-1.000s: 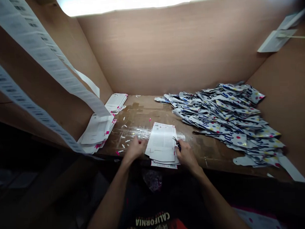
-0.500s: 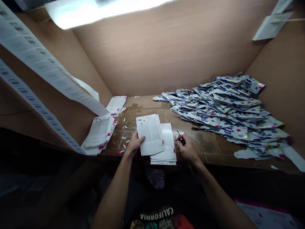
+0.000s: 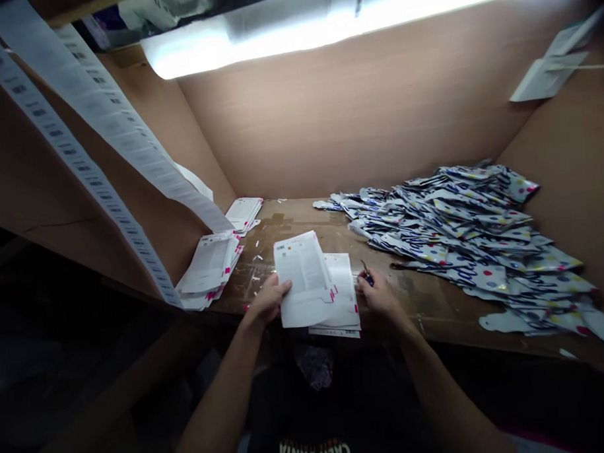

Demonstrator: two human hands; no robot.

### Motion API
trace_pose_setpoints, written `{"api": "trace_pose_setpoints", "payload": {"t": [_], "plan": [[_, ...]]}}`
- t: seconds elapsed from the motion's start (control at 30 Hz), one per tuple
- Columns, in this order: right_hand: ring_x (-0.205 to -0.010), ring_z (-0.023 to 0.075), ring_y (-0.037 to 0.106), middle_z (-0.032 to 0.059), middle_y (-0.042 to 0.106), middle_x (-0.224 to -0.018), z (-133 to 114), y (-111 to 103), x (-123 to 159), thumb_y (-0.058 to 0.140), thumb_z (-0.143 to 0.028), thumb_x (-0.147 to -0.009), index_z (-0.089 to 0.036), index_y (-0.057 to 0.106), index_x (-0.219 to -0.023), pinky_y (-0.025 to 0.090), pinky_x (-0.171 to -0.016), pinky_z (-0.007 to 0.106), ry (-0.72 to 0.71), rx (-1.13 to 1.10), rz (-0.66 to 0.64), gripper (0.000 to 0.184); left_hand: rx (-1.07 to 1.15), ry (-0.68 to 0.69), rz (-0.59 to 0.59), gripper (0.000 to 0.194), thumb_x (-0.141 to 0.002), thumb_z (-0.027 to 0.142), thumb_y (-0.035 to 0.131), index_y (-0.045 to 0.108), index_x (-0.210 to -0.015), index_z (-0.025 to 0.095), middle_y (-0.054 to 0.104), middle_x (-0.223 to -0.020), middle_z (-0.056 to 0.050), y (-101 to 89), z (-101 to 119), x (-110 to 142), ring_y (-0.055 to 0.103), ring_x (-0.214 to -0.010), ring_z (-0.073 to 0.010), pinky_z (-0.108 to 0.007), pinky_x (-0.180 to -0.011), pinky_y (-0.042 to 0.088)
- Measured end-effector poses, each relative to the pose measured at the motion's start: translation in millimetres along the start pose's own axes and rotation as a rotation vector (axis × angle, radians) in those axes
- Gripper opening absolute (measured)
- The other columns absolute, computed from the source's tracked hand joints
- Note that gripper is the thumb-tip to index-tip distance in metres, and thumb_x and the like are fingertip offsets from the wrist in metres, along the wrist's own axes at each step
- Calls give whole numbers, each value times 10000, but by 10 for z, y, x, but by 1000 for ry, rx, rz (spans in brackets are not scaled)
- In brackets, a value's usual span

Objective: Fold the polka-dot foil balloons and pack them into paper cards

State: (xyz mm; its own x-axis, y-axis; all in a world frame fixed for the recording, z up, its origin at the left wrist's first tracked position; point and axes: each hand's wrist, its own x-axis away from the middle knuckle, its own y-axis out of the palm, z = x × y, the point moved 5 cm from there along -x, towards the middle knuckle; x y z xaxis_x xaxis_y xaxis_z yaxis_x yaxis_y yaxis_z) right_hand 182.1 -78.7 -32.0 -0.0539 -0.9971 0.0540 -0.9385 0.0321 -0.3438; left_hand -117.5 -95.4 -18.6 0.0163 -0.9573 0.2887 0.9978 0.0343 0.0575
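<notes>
My left hand (image 3: 271, 299) is closed on the left edge of a white printed envelope (image 3: 304, 286), thumb on top. This envelope is slightly tilted and overlaps a small stack of similar white envelopes (image 3: 345, 294) at the table's front edge. Just right of the stack, my right hand (image 3: 381, 293) is wrapped round a small dark-handled tool (image 3: 368, 277) with a thin pointed tip. The tip points up and away from me; the fingers hide most of the handle.
Two piles of white envelopes, a front one (image 3: 209, 263) and a back one (image 3: 245, 212), lie left beside hanging label strips (image 3: 107, 193). Polka-dot packets (image 3: 461, 241) are heaped on the right. Paper scraps litter the brown table (image 3: 292, 217). A lamp (image 3: 285, 32) hangs above.
The whole view has shifted, so the scene sits lower and further right. The envelope in my left hand has turned slightly and its lower edge is nearer me. Both hands keep their hold.
</notes>
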Motion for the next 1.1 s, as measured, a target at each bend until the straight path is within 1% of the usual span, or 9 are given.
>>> {"api": "trace_pose_setpoints", "payload": {"t": [0.2,0.4,0.53,0.67,0.73,0.8,0.9,1.03,1.1], "plan": [[-816,234,625,51,702,-876,126,286,179,548,-356,-848,-215,629,-926,463,-759,330,-99,101,-149,180,-395,20,243,389,-647,127,722,618,-1021,156,729,-1177,-185,238,-306,-327,639,-1200,-356,-451,-1037,483],[-916,254,617,75,688,-934,3,568,288,557,-300,-866,-217,641,-1027,443,-832,349,-181,201,-251,200,-304,-34,131,193,-660,185,684,674,-850,155,778,-922,-132,203,-281,-417,728,-891,-308,-378,-785,576],[-892,239,614,62,680,-946,7,572,263,573,-354,-873,-225,625,-988,467,-826,354,-152,-14,-194,180,-173,-4,93,298,-699,281,708,683,-962,141,785,-942,-123,174,-240,-334,733,-906,-288,-385,-816,586],[-686,189,597,31,663,-818,66,369,271,656,-520,-847,-236,577,-955,476,-616,294,184,-484,-107,314,-60,291,112,419,-808,427,721,643,-1117,155,778,-1010,-120,65,93,-49,729,-944,-267,-411,-887,569],[-642,195,618,58,694,-805,-20,381,339,643,-608,-855,-224,589,-971,469,-544,286,389,-707,-330,404,-208,535,133,336,-843,435,732,657,-1063,192,776,-1035,-99,8,360,217,718,-980,-254,-431,-971,529],[-684,234,674,98,734,-837,-214,411,400,631,-636,-866,-207,632,-1006,517,-559,324,480,-835,-574,452,-437,712,15,226,-829,405,777,682,-931,227,782,-1032,-72,34,571,500,706,-1047,-263,-475,-1100,438],[-817,284,724,111,767,-922,-517,475,343,787,-471,-770,-193,685,-1073,588,-706,399,364,-827,-703,424,-591,691,-140,207,-758,384,861,701,-825,272,783,-1072,-70,32,696,781,653,-1195,-323,-530,-1208,303],[-858,281,725,81,769,-976,-813,701,100,839,-358,-708,-196,680,-1107,585,-834,432,79,-755,-572,459,-214,620,279,416,-816,517,788,661,-1150,303,675,-1323,-109,-281,834,849,536,-1351,-345,-511,-1121,429],[-894,272,714,68,760,-1014,-963,837,-26,801,-393,-755,-209,664,-1146,575,-872,432,-101,-748,-482,453,0,596,321,555,-887,559,690,532,-1354,305,662,-1316,-105,-363,859,766,592,-1279,-318,-470,-1028,508]]}}
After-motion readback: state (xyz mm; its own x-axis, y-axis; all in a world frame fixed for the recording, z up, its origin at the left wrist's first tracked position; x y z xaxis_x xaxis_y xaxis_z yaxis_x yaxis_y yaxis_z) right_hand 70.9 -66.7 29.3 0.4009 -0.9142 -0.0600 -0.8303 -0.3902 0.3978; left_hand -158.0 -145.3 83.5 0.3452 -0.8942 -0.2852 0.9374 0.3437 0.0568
